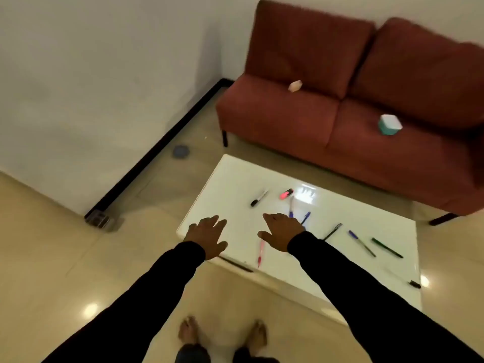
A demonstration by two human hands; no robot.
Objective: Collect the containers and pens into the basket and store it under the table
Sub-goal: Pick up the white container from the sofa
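Head view: no writing is legible. The left hand (208, 238) hovers flat, fingers spread, over the white table (327, 273); the right hand (281, 233), fingers spread too, hovers above scattered pens (361, 243). A teal container (389, 124) sits on the sofa (353, 106).

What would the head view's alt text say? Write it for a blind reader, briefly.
A person's open left hand and right hand reach out over a glossy white rectangular table scattered with pens. Behind it, a dark red fabric sofa holds a teal box with a white lid and a small pale pink container.
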